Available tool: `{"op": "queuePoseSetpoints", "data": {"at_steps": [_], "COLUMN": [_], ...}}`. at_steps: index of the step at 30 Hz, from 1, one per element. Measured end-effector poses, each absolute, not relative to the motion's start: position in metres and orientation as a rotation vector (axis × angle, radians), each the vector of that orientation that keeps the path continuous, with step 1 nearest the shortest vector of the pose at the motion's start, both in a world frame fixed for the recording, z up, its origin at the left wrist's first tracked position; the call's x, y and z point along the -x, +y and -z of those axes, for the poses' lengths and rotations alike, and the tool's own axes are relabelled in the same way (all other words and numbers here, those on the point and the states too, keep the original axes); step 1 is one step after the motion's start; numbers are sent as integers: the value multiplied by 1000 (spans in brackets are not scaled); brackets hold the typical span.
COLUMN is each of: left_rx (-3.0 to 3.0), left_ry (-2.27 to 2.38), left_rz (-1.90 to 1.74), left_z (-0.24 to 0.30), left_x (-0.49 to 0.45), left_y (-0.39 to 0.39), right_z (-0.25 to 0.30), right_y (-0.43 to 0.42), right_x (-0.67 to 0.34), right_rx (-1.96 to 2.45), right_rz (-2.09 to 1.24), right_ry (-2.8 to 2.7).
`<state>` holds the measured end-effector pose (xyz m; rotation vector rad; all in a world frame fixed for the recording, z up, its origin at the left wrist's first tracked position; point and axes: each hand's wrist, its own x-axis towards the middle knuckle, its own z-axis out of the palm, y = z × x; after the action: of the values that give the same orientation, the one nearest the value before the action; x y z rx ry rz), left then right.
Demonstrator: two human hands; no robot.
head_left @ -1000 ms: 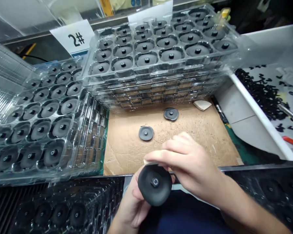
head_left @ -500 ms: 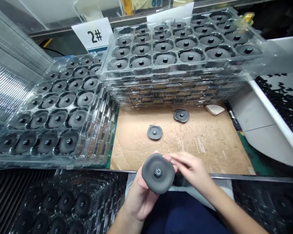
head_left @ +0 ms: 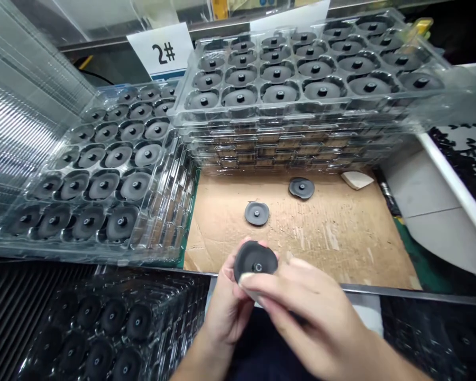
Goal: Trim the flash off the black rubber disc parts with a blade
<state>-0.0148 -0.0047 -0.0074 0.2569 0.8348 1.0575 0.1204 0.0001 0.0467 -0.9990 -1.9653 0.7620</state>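
Note:
My left hand (head_left: 227,302) holds a black round disc (head_left: 250,256) by its edge, with the palm behind it. The disc looks dished and has a small raised stud at its centre. Reaching across the front of it, my right hand (head_left: 315,307) has its fingertips on the near rim, index finger above and thumb below; they hide part of that edge. Two similar parts lie flat on the cardboard beyond: a nearer disc (head_left: 256,214) and a farther disc (head_left: 302,188).
Stacked clear trays (head_left: 301,114) full of black discs stand at the back, and another tray stack (head_left: 158,211) at left. A dark lower tray (head_left: 115,346) sits near left. At right are a white bin (head_left: 456,180) with small black pieces and a whitish wedge (head_left: 357,180).
My right hand has moved left from the disc's right edge to its near rim, now covering part of it. The view has shifted slightly; the two loose discs stay on the cardboard.

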Motion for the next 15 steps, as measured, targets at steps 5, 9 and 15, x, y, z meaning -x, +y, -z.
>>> {"op": "queuePoseSetpoints", "data": {"at_steps": [5, 9, 15], "left_rx": [-154, -107, -52], "left_ry": [760, 651, 554], "left_rz": [-1101, -1079, -1054], "left_z": [14, 11, 10], "left_x": [25, 24, 23], "left_y": [-4, -4, -5], "right_z": [-4, 27, 63], "right_y": [-5, -4, 11], "right_x": [-152, -153, -121], "right_rx": [1486, 1568, 1447], "right_rz": [-852, -1016, -1091], "right_ry": [-1726, -1565, -1681]}}
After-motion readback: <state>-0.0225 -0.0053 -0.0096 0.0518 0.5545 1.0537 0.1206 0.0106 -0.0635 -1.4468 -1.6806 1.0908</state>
